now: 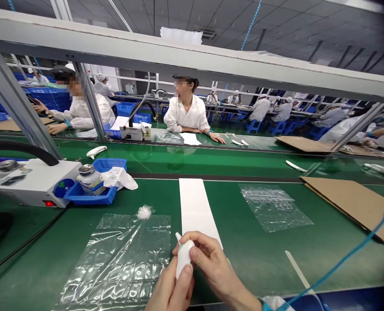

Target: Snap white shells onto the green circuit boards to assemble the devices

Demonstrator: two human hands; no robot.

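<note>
Both my hands meet at the near edge of the green table, closed on one small white plastic part (182,255). My left hand (171,288) grips it from below with the thumb pressed on its side. My right hand (211,263) wraps its fingers over the top of the part. A narrow white tip pokes out above my fingers. Just beyond my hands lies a long white paper strip (195,205). A large sheet of clear plastic film (120,259) is spread flat to the left of my hands, with a small crumpled ball of film (144,211) at its far edge.
A second clear film piece (272,206) and brown cardboard (357,203) lie to the right. At left stand a white machine (33,181) and a blue tray (97,190) with a bottle and cloth. A blue cord (347,257) runs from my right wrist. Other workers sit across the conveyor.
</note>
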